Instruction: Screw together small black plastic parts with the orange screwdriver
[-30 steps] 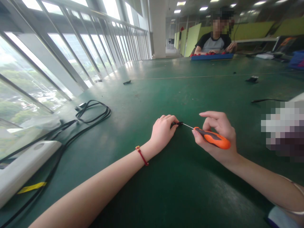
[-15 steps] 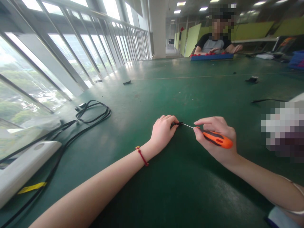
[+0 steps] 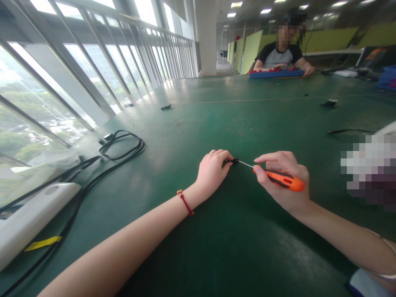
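Observation:
My left hand rests on the green table, thumb and fingers pinching a small black piece. The kind of that piece is too small to make out, and my fingers cover part of it. In my right hand lies an orange and black screwdriver, gripped by its handle. Its thin metal shaft points left, and the tip meets the black piece. My right index finger stretches out above the shaft, while the thumb presses near the front of the handle.
A black cable lies coiled at the left, beside a white power strip and yellow tape. Small black scraps are scattered farther off. Across the table sits a person behind a blue tray. A metal railing runs along the left.
The screwdriver's handle has turned slightly in my right hand, its dark markings now facing differently. My left hand stays in place. The person opposite has lowered a hand to the table.

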Tool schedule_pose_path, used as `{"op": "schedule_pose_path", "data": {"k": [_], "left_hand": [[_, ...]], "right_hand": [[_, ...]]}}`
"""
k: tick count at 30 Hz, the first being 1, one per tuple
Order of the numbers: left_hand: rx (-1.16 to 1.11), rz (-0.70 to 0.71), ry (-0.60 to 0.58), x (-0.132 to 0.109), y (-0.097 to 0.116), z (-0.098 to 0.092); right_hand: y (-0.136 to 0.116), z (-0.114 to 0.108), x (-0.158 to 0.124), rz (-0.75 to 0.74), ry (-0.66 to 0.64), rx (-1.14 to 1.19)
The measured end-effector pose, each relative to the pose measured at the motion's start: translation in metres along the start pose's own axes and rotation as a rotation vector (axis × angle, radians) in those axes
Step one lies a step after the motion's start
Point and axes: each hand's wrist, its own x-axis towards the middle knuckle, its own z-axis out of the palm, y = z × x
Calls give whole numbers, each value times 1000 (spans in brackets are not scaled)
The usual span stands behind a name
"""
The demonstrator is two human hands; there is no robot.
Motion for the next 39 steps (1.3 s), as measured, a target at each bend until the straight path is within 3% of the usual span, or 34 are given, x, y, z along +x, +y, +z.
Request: {"op": "schedule_pose_path", "data": {"k": [4, 12, 18, 25, 31, 39], "left_hand": [[-2, -9, 3, 0, 0, 0], [-1, 4, 6, 0, 0, 0], [-5, -1, 7, 0, 1, -1], [1, 3, 1, 0, 1, -1], [1, 4, 11, 0, 0, 0], [7, -7, -10, 0, 0, -1]], "right_hand": [[6, 3, -3, 37, 85, 75], [2, 0, 1, -33, -33, 43], [7, 3, -2, 40, 91, 76], [1, 0, 2, -29, -22, 17], [7, 4, -1, 15, 121, 136], [1, 0, 1, -21, -16, -1]]}}
